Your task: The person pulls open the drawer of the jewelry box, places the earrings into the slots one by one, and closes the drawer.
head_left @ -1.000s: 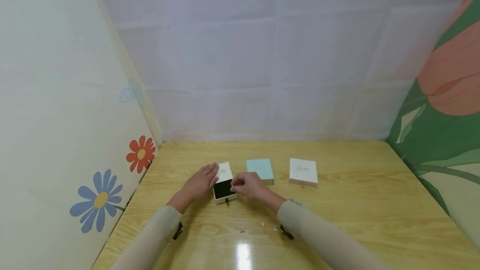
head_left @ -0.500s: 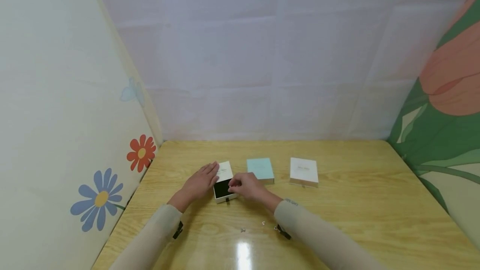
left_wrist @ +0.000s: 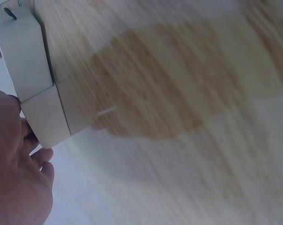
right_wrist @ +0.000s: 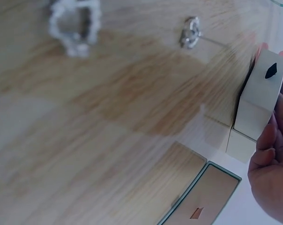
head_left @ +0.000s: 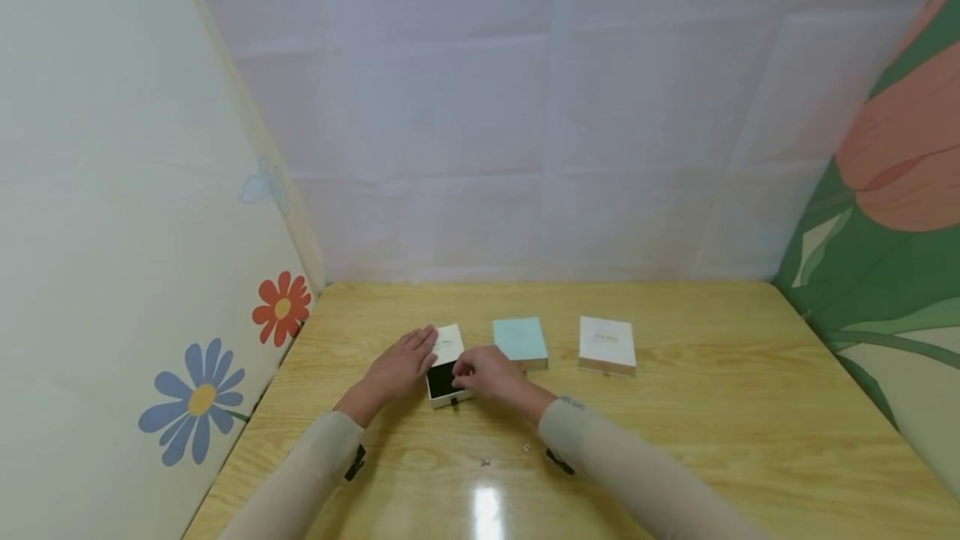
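A small white jewelry box (head_left: 447, 342) stands with its black-lined drawer (head_left: 444, 379) pulled toward me. My left hand (head_left: 397, 369) lies over the box's left side, gripping the sleeve; the left wrist view shows its fingertips (left_wrist: 47, 157) down at the sleeve's end. My right hand (head_left: 486, 373) reaches over the drawer's right half with thumb and fingertips together. Whether something sits in that pinch I cannot tell. Two tiny silvery earrings lie nearer me: one stud (head_left: 485, 462) and another (head_left: 527, 447). A sparkling earring (right_wrist: 76, 26) appears blurred up close in the right wrist view.
Right of the white box stands a light blue box (head_left: 521, 338), closed, with a pinkish drawer front (right_wrist: 200, 201). Farther right is another closed white box (head_left: 607, 343). Everything rests on a glossy wood-grain table (head_left: 697, 423), with cloth walls behind and beside it.
My right hand has shifted slightly left, farther over the drawer. My right forearm now covers the rightmost earring seen before. The left hand and the boxes have stayed put.
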Demonstrator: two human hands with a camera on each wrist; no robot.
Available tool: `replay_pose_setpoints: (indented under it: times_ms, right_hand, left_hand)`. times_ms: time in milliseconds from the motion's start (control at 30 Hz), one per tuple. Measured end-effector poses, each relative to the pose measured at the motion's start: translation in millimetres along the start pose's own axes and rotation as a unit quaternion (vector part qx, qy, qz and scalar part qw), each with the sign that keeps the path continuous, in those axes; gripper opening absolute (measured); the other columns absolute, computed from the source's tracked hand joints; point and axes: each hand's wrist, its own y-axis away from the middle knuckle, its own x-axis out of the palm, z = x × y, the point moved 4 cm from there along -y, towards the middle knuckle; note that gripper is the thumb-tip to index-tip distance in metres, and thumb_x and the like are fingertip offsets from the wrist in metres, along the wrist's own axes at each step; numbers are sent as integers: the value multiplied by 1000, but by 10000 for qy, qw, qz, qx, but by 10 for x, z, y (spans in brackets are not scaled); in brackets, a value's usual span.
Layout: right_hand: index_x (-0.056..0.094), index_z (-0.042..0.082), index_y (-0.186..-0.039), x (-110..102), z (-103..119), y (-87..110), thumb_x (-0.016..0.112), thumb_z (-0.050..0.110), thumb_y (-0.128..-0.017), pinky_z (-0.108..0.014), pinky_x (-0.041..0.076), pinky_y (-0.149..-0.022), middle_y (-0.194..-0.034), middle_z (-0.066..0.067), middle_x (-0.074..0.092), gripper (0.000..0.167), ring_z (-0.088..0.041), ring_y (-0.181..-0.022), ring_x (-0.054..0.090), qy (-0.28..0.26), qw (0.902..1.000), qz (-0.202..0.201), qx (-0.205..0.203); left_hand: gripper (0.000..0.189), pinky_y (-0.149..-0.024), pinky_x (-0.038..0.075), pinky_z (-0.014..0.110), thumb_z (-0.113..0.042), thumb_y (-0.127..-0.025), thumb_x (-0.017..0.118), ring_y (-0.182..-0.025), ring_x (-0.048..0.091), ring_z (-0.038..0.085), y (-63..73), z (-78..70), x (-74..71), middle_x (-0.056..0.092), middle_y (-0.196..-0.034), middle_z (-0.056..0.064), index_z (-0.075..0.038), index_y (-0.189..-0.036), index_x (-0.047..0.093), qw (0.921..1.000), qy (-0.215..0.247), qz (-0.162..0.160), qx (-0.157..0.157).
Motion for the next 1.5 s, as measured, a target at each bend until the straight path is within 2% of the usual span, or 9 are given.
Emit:
replay_pose_setpoints:
  times_ms: [167, 333, 567, 667, 767, 933, 1200, 1500]
  right_hand:
    - [76, 12, -93, 37, 32, -33, 77, 18, -92, -20, 55, -69, -86, 5, 74, 6, -4, -76, 65, 321, 9992, 87, -204]
    - [76, 12, -91, 47, 42, -33, 79, 18, -90, -20, 55, -69, -85, 5, 73, 6, -4, -76, 64, 527, 9983, 128, -225]
    - [78, 13, -92, 39, 48, -47, 78, 20, -91, -22, 55, -71, -87, 5, 72, 8, -7, -79, 63, 749, 9964, 166, -351]
    - [79, 13, -93, 25, 62, -34, 78, 22, -91, -23, 54, -74, -90, 5, 69, 10, -9, -83, 61, 960, 9945, 135, -397]
    - [80, 13, -94, 3, 82, -22, 79, 23, -91, -25, 53, -76, -93, 5, 66, 11, -10, -86, 58, 1101, 9932, 110, -371]
    - [81, 12, -95, -19, 102, -24, 80, 23, -90, -25, 53, -75, -95, 4, 64, 12, -11, -86, 57, 1082, 9935, 186, -299]
    - [81, 10, -100, -28, 90, -60, 79, 21, -90, -26, 54, -79, -101, 1, 64, 15, -12, -90, 58, 1128, 9924, 406, -287]
    - [81, 10, -98, -34, 81, -95, 78, 17, -91, -28, 54, -84, -101, 0, 65, 11, -14, -92, 60, 1304, 9885, 566, -508]
  left_hand:
    - [55, -124, 27, 48, -28, -111, 40, -150, 31, 34, 12, 4, 5, 32, -163, 18, 2, -156, 33, 10000, 84, -43, -18]
    - [57, -125, 25, 46, -32, -112, 36, -152, 28, 33, 5, 10, 33, 29, -164, 16, 1, -158, 30, 10000, 36, 54, -14]
    - [55, -124, 27, 47, -28, -111, 39, -150, 31, 34, 1, 3, 24, 33, -162, 18, 4, -155, 34, 10000, 54, -54, 33]
    - [56, -124, 26, 47, -30, -112, 37, -151, 30, 33, -4, 6, 36, 31, -163, 18, 3, -156, 32, 10000, -25, -19, 53]
    - [56, -123, 28, 48, -31, -112, 35, -150, 31, 34, 3, 8, 33, 33, -162, 19, 4, -156, 33, 9999, -22, -115, 77]
    - [58, -122, 28, 50, -34, -113, 30, -148, 33, 38, 25, -3, 3, 34, -161, 22, 6, -155, 34, 9995, 60, -252, 176]
    - [56, -124, 26, 46, -31, -112, 37, -151, 29, 33, 11, -5, -7, 30, -164, 17, 2, -157, 31, 10000, 28, -80, 33]
    - [57, -124, 26, 45, -33, -112, 36, -151, 30, 32, 3, 6, 8, 30, -164, 16, 1, -157, 31, 9999, -112, -35, 44]
